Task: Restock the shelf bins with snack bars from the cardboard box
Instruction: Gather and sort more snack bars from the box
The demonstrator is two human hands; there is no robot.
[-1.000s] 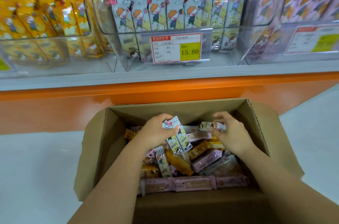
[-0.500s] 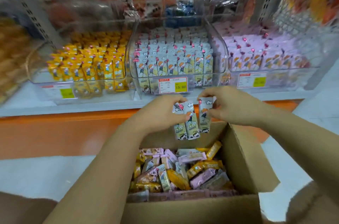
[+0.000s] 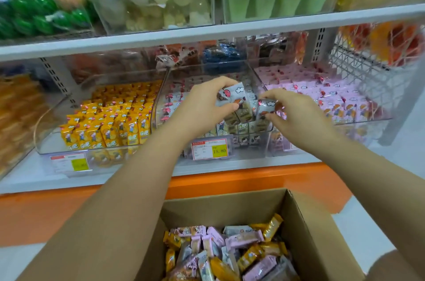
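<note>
Above middle bin (image 3: 161,98): your left hand (image 3: 202,107) pinches white bars (image 3: 232,97), right hand (image 3: 296,116) pinches single bar (image 3: 265,107). Lower them upright into row, faces forward; release once seated.

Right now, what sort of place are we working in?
Most likely a shop's snack aisle: clear bins on shelves packed with wrapped bars, a price tag reading 15.80 in front, and an open box of mixed stock below.
</note>
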